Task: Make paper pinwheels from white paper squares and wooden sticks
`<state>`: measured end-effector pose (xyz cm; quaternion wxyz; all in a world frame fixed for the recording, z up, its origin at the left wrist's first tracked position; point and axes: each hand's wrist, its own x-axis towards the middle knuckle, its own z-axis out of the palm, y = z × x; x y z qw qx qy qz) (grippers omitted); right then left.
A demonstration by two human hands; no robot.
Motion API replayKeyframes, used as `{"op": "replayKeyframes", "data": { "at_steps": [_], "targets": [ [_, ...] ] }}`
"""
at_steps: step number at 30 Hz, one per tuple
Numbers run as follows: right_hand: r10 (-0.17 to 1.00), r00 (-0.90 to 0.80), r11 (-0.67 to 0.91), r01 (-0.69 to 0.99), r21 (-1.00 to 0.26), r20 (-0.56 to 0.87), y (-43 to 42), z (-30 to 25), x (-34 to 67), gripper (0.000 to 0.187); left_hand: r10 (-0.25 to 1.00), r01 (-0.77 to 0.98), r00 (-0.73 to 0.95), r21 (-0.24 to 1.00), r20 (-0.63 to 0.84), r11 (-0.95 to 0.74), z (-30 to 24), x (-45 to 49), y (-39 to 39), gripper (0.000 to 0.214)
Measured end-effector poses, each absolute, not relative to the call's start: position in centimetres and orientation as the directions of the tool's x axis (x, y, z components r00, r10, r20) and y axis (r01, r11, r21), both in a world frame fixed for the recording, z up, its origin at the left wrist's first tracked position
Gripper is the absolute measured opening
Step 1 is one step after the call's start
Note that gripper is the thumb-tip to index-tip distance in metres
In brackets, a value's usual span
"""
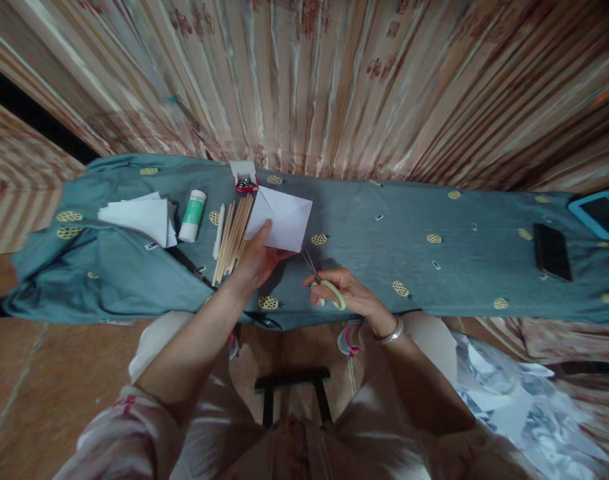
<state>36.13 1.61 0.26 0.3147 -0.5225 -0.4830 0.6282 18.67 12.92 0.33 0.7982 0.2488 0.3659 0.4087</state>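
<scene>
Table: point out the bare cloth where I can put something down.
Widest free stretch: the cloth between the right hand with scissors and the phone; only small scraps lie there. A rumpled patch lies this side of the stack. Crowded: stack, glue, sticks, box and the left hand holding paper.

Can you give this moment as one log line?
left hand: holds folded white paper | right hand: holds scissors, tips near paper | beside: wooden sticks, glue stick

No legible text: glue stick (192, 215) label, small box (244, 179) print too blurred.
</scene>
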Motion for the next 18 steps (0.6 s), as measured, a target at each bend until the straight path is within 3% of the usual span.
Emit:
{"op": "replayKeyframes", "data": {
  "at_steps": [18],
  "targets": [
    [0.909, -0.206, -0.362, 0.041, -0.931, -0.363, 1.7, -0.7, 35.8, 0.051, 0.798, -0.458, 0.438, 0.661, -0.414, 0.594, 0.1, 19.5, 11.9, 0.03]
  ]
}}
